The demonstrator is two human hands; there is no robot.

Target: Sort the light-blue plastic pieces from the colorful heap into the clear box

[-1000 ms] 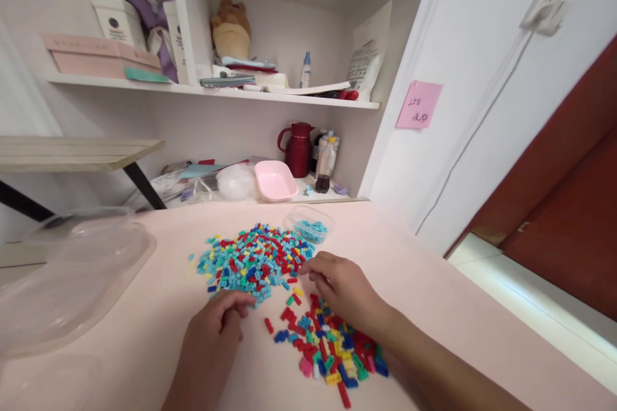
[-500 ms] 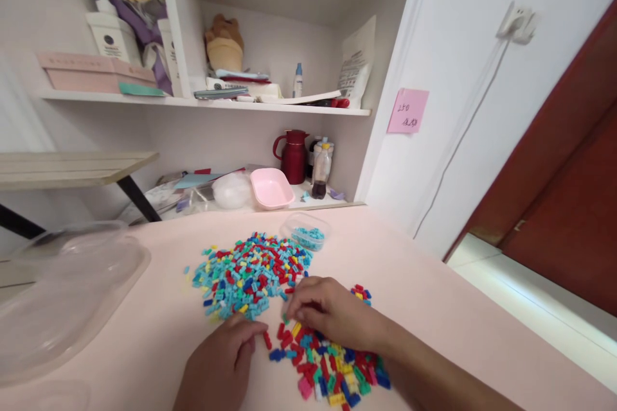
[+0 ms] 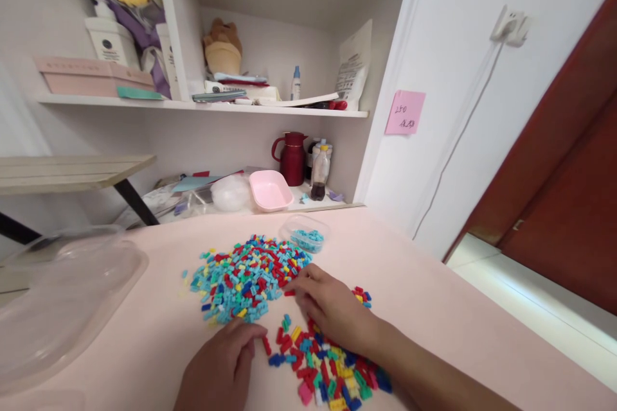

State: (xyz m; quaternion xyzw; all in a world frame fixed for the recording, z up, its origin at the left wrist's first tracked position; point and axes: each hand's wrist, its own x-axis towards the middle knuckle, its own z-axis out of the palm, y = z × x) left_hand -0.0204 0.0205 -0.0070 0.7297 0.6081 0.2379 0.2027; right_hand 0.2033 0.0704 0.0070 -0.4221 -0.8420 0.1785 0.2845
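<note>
A large heap of small plastic building bricks (image 3: 241, 276), mostly light blue with red, yellow, green and dark blue ones, lies on the pink tabletop. My right hand (image 3: 335, 308) reaches over to the heap's right edge, fingers bent and thumb apart. Its fingertips are at a red brick (image 3: 289, 293). Partly under that wrist spreads a second group of mixed bricks (image 3: 332, 369). My left hand (image 3: 219, 363) rests at the near side of the heap, index finger stretched out. The fingertip is beside another red brick (image 3: 267, 345); nothing shows in its grasp.
Behind the heap stands a clear tub (image 3: 308, 237) of light blue bricks. Large clear plastic containers (image 3: 72, 302) sit at the left. A pink tray (image 3: 270, 191), a red jug (image 3: 292, 159) and a bottle (image 3: 319, 176) stand at the back. A few bricks (image 3: 361, 296) lie right.
My right hand has moved slightly away from me, from the gap between the groups to the heap's edge. Green bricks in the gap now show. My left hand has barely moved.
</note>
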